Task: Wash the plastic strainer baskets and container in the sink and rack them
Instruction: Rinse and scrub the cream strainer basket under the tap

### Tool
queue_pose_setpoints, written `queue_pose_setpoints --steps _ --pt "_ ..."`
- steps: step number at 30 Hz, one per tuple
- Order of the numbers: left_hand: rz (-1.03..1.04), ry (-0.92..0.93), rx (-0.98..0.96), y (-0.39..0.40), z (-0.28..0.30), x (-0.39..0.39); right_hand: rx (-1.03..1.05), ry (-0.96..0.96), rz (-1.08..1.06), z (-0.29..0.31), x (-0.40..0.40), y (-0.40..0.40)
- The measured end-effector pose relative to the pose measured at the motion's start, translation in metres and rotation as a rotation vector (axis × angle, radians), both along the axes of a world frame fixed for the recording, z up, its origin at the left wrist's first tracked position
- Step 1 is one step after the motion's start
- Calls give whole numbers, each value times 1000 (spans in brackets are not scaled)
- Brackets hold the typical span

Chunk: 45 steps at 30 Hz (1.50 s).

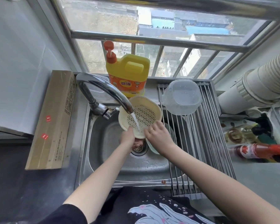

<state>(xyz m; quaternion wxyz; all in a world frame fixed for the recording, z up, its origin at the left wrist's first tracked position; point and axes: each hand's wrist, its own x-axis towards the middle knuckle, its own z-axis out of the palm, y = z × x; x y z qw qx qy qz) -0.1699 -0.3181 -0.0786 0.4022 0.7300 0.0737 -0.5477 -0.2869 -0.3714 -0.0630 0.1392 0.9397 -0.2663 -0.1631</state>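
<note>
A cream plastic strainer basket [142, 113] is tilted under the faucet [103, 92], and water runs onto its perforated inside. My left hand [128, 136] grips its lower left rim from below. My right hand [158, 135], with a ring on one finger, holds the lower right rim. Another pale basket or container [152, 147] lies in the steel sink [113, 160] beneath my right wrist, mostly hidden. A clear plastic container [182, 97] rests upside down on the roll-up rack [205, 138] over the sink's right side.
A yellow detergent jug [128, 75] with an orange pump stands behind the sink. A long cardboard box [53, 120] lies on the left counter. Sauce bottles [259, 151] lie right of the rack. A white corrugated duct [262, 84] runs at upper right.
</note>
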Motion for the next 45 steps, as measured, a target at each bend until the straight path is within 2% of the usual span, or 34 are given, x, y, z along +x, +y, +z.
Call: queue_pose_setpoints --steps 2,4,6,7,8,10,12,13,15,18,19,21,24,26,28,31,32,33,37,40,42,45 --pt "-9 -4 -35 -1 2 -5 73 -26 -108 9 7 2" --pt "-7 5 -69 -3 4 -10 264 -20 -165 10 17 13" --pt "-70 -76 -41 -3 3 -11 473 -12 -205 9 18 16" --pt "-118 -123 -19 -1 3 -10 502 10 -201 12 15 12" --pt "-158 -169 3 2 5 -8 449 40 -160 14 10 6" --pt "-209 -251 21 7 6 -4 205 218 -104 18 -1 -12" --pt "-232 -304 7 8 10 -4 0 396 -158 24 -4 -22" --pt "-225 -307 -9 7 15 -6 -15 419 -200 24 0 -19" --pt "-188 -300 -43 3 20 -8 183 305 -285 15 13 0" --pt "-179 -295 33 3 20 -9 664 -17 -278 7 20 25" --pt "-155 -244 44 5 18 -8 675 -49 -234 10 18 23" --pt "-84 -135 43 11 17 -6 427 45 -108 14 11 10" --pt "-148 -270 57 18 14 -3 56 378 -117 26 3 -6" --pt "-176 -318 38 18 18 -3 5 442 -165 28 5 -4" --pt "-207 -388 32 15 22 -5 105 378 -207 21 10 10" --pt "-239 -526 85 11 20 -6 590 125 -241 9 14 37" --pt "-248 -556 104 11 15 -5 688 83 -256 9 12 39" --pt "-251 -563 110 14 10 -5 676 73 -243 9 8 34" --pt "-359 -630 182 27 -5 3 313 212 -168 13 -9 3" --pt "-434 -682 164 29 4 6 353 196 -184 15 3 1" --pt "-453 -589 162 28 7 10 569 -62 -346 15 17 8" --pt "-416 -374 160 33 10 19 1010 -620 -788 19 42 14"
